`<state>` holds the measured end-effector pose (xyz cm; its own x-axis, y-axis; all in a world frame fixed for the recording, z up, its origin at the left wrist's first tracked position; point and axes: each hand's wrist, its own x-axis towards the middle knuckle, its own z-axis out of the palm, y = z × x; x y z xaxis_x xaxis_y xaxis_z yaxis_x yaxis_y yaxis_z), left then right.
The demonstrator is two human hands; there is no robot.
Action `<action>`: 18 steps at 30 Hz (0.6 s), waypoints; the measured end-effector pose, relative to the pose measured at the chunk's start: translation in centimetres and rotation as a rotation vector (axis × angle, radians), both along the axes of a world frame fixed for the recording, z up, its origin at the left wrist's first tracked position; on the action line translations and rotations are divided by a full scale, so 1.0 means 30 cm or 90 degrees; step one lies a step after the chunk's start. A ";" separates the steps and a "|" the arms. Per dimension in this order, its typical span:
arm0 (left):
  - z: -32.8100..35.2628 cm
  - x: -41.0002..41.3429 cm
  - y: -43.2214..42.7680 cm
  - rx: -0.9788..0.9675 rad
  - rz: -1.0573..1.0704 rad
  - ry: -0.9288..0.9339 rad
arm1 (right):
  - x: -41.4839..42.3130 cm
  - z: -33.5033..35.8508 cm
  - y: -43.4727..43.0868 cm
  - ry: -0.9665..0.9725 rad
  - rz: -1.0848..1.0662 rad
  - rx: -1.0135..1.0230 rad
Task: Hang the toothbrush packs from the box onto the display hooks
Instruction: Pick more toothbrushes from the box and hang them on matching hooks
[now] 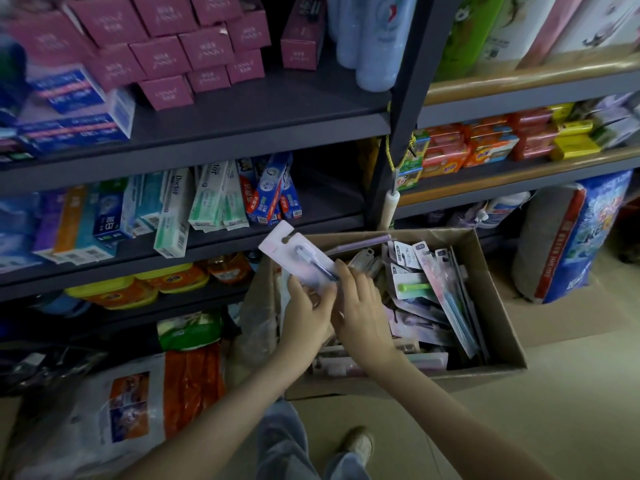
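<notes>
An open cardboard box [498, 306] stands on the floor, holding several toothbrush packs [436, 282] in a loose pile. A pale pink toothbrush pack [291, 252] is tilted above the box's left rim, its hang hole pointing up-left. My left hand [306, 311] grips the lower end of this pack. My right hand [360, 306] is beside it over the box, with a finger touching the pack's right edge; what its other fingers hold I cannot make out. No display hooks are in view.
Dark metal shelves rise behind and left of the box, with toothpaste cartons [207, 202], pink boxes [166, 46] and soap packs [485, 147]. Plastic-wrapped goods [114, 410] lie at the lower left. A large blue sack [585, 237] stands right of the box. Bare floor lies in front.
</notes>
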<state>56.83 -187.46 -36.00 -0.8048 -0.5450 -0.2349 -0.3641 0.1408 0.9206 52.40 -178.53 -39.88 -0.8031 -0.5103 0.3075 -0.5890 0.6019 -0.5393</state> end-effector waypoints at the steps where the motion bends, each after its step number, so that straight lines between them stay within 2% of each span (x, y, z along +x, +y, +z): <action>1: 0.009 -0.008 -0.010 0.016 0.037 0.003 | 0.003 0.005 -0.018 0.001 0.015 0.003; 5: 0.044 -0.017 -0.107 0.028 0.130 -0.015 | 0.007 0.028 -0.071 -0.065 0.170 -0.038; 10: 0.035 0.003 -0.255 0.108 0.132 -0.055 | -0.006 0.054 -0.114 -0.236 0.309 -0.109; 12: 0.035 0.018 -0.288 0.069 0.123 -0.074 | -0.029 0.048 -0.121 -0.290 0.334 -0.108; 14: 0.033 0.031 -0.314 0.016 0.121 -0.104 | -0.045 0.031 -0.131 -0.278 0.351 -0.088; 16: 0.023 0.044 -0.344 -0.019 0.124 -0.146 | -0.052 -0.014 -0.150 -0.238 0.272 -0.046; 18: 0.017 0.057 -0.376 -0.045 0.119 -0.185 | -0.060 -0.076 -0.170 -0.276 0.074 -0.018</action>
